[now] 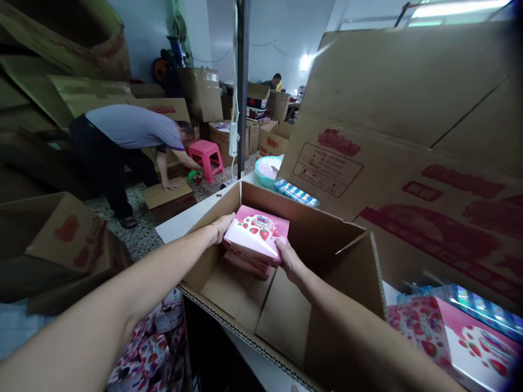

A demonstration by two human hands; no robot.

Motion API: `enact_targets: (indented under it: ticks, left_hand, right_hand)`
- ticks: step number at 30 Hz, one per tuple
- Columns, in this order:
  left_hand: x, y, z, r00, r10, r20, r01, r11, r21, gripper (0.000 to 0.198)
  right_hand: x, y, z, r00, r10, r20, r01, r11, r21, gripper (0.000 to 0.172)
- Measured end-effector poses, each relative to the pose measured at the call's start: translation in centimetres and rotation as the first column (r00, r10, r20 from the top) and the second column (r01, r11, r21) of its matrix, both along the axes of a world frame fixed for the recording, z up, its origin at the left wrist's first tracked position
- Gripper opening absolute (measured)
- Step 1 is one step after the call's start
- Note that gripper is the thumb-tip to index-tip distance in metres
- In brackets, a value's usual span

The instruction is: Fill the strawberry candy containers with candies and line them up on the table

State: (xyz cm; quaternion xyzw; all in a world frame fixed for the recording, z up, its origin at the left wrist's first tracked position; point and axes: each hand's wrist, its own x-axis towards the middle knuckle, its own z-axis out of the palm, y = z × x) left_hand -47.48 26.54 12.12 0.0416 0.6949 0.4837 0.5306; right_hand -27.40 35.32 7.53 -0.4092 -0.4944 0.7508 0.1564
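Observation:
Between my two hands is a pink-and-white box printed with strawberries (257,231), held inside the open cardboard carton (286,321). My left hand (224,226) grips its left edge, a gold bangle on the wrist. On the right side, my right hand (289,258) presses its thumb on the top corner, the other fingers hidden. Beneath the held box, more pink packaging (247,264) shows at the carton's far left corner; I cannot tell whether the two touch. Bare cardboard makes up the rest of the visible carton floor.
Printed cardboard (392,136) rises behind the carton. Strawberry boxes (478,337) lie at the right; strawberry-print packets (151,348) fill a container below left. A turquoise bowl (266,170) stands behind. A person (134,128) bends over a flat carton near a pink stool (206,155).

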Motion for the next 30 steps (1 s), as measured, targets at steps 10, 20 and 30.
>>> enact_targets:
  ticks: [10,20,30]
  left_hand:
    - [0.4,-11.2,10.3,0.499,-0.320,-0.805,0.361,0.922,-0.142,0.070]
    - [-0.7,-13.6,7.0,0.285,-0.525,-0.802,0.457,0.810,-0.368,0.036]
    - [-0.6,-14.2,6.6,0.286,-0.537,-0.793,0.513,0.785,-0.347,0.031]
  right_hand:
    - [8.0,-6.1,5.1,0.976,0.214,0.041,-0.185,0.914,-0.362,0.051]
    - [8.9,-6.5,1.8,0.919,0.353,0.174,-0.209,0.812,-0.545,0.045]
    - [9.3,-4.5,2.0,0.888,0.415,0.198,-0.171,0.697,-0.696,0.044]
